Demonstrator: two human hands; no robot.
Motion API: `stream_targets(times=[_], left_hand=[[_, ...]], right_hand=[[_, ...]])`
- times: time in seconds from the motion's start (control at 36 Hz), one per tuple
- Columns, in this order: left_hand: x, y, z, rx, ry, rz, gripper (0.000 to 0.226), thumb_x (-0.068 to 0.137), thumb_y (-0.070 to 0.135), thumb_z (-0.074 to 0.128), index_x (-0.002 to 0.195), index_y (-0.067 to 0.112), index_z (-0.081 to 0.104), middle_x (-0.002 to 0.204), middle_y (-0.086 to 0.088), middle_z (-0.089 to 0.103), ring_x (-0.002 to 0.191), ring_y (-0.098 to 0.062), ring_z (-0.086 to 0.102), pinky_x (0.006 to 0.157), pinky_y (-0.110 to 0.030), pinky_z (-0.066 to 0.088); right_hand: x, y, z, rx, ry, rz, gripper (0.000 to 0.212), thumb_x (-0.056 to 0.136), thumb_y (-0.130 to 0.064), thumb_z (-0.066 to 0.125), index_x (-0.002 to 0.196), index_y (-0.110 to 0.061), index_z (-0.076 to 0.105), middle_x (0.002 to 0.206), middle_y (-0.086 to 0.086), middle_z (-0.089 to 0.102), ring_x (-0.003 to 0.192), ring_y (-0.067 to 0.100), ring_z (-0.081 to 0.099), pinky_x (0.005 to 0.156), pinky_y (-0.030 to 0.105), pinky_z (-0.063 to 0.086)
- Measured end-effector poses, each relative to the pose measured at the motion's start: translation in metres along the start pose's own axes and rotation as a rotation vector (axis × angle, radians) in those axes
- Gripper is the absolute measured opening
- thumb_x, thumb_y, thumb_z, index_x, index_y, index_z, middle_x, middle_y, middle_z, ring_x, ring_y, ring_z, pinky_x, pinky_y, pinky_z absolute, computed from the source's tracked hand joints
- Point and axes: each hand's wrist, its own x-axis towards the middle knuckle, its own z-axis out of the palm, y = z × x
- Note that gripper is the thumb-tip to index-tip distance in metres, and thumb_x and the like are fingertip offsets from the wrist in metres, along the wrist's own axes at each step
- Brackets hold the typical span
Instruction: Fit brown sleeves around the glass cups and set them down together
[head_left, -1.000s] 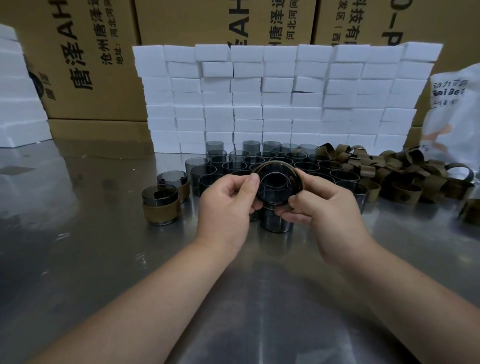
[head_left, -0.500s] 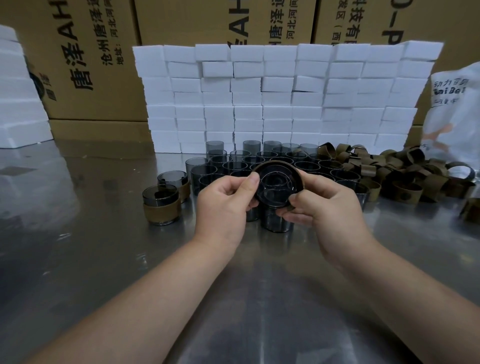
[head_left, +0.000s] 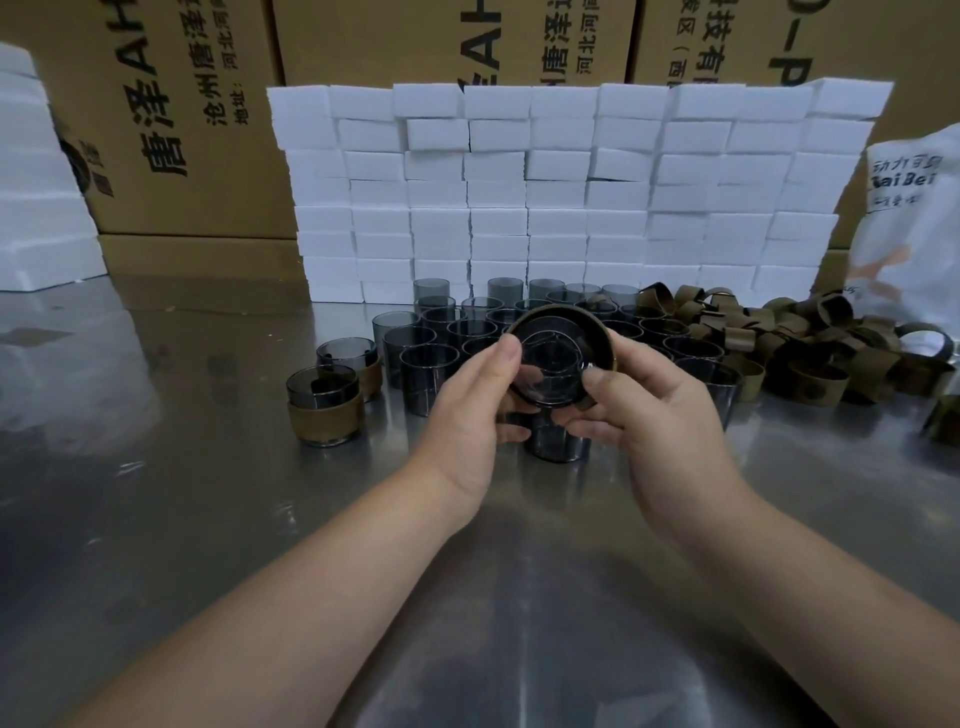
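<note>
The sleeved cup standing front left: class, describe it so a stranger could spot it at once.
Find the wall of white blocks at the back of the table; before it stands a crowd of bare grey cups. Left of that crowd stand two sleeved cups. Yours is the front cup, its brown sleeve fully visible, unlike the half-hidden cup behind.

I see smoky grey glass cups (head_left: 428, 376), olive-brown sleeves (head_left: 810, 384), white foam blocks (head_left: 561, 192), tan cartons (head_left: 171, 130) with black lettering, and a silvery table (head_left: 156, 519).
</note>
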Motion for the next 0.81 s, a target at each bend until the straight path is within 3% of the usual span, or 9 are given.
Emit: stream_targets(times=[0.08,0.17,0.22,0.28,0.36,0.44,0.5,0.67,0.81], left_hand=[[0.0,0.0024,-0.0018,-0.096,-0.049,-0.093,0.051,0.071,0.056,0.048,0.101,0.018,0.064,0.1,-0.009,0.065,0.086,-0.022,0.062,0.06,-0.026,0.047],[-0.0001,0.0035,-0.0018,-0.19,-0.084,-0.138,0.062,0.072,0.055,0.056,0.116,0.012,0.057,0.108,-0.012,0.062,0.087,-0.021,0.062,0.068,-0.03,0.045],[0.0002,0.0042,-0.0018,-0.265,-0.111,-0.16,0.057,0.069,0.052,0.052,0.111,0.014,0.058,0.105,-0.012,0.063,0.084,-0.02,0.063,0.07,-0.031,0.047],[0.0011,0.005,-0.0019,-0.328,-0.132,-0.184,0.05,0.068,0.049,0.053,0.104,0.015,0.06,0.099,-0.01,0.066,0.087,-0.021,0.064,0.071,-0.032,0.051],[0.0025,0.0066,-0.0035,-0.371,-0.13,-0.224,0.054,0.067,0.046,0.056,0.11,0.014,0.062,0.108,-0.012,0.064,0.103,-0.027,0.058,0.094,-0.045,0.044],[0.003,0.0086,-0.0053,-0.407,-0.137,-0.28,0.072,0.062,0.045,0.06,0.125,0.01,0.056,0.112,-0.013,0.061,0.098,-0.025,0.059,0.082,-0.038,0.049],[0.0035,0.0089,-0.0055,-0.429,-0.149,-0.314,0.078,0.063,0.045,0.06,0.131,0.007,0.051,0.115,-0.015,0.059,0.095,-0.024,0.059,0.075,-0.032,0.049],[0.0043,0.0096,-0.0063,-0.465,-0.157,-0.339,0.083,0.062,0.043,0.062,0.135,0.008,0.046,0.119,-0.015,0.057,0.096,-0.024,0.058,0.076,-0.031,0.047],[0.0055,0.0085,-0.0076,-0.46,-0.163,-0.336,0.074,0.068,0.042,0.058,0.133,0.009,0.049,0.119,-0.012,0.058,0.096,-0.023,0.057,0.076,-0.03,0.047]], right_hand=[[0.002,0.0016,0.0002,0.006,0.019,0.046,0.067,0.073,-0.035,0.063,0.136,-0.019,0.047,0.123,0.008,0.061,0.08,0.013,0.065,0.063,0.02,0.049],[0.004,0.0008,0.0028,0.035,0.02,0.11,0.083,0.068,-0.045,0.061,0.141,-0.014,0.037,0.134,0.012,0.052,0.068,0.01,0.066,0.059,0.02,0.049],[0.0042,0.0008,0.0043,0.066,-0.006,0.148,0.085,0.07,-0.049,0.069,0.138,-0.007,0.041,0.124,0.01,0.059,0.062,0.011,0.065,0.056,0.02,0.048],[0.0037,0.001,0.0047,0.101,-0.055,0.179,0.07,0.071,-0.053,0.066,0.123,-0.007,0.055,0.106,0.005,0.068,0.06,0.014,0.065,0.054,0.021,0.049],[0.0034,0.0015,0.0056,0.139,-0.103,0.215,0.056,0.067,-0.055,0.059,0.104,-0.013,0.063,0.094,0.001,0.072,0.057,0.014,0.064,0.054,0.021,0.05],[0.0027,0.003,0.0049,0.17,-0.11,0.22,0.044,0.073,-0.051,0.057,0.099,-0.016,0.065,0.084,-0.002,0.072,0.058,0.012,0.064,0.055,0.02,0.05],[0.0025,0.0034,0.0045,0.203,-0.105,0.222,0.042,0.077,-0.05,0.062,0.1,-0.015,0.065,0.082,-0.001,0.072,0.06,0.013,0.064,0.056,0.02,0.051],[0.0037,0.0039,0.0039,0.236,-0.103,0.226,0.059,0.063,-0.051,0.058,0.107,-0.011,0.062,0.083,0.001,0.07,0.061,0.013,0.065,0.057,0.021,0.051],[0.0025,0.0031,0.0037,0.222,-0.129,0.213,0.065,0.066,-0.05,0.057,0.115,-0.007,0.061,0.094,0.009,0.069,0.064,0.016,0.064,0.057,0.021,0.051]])
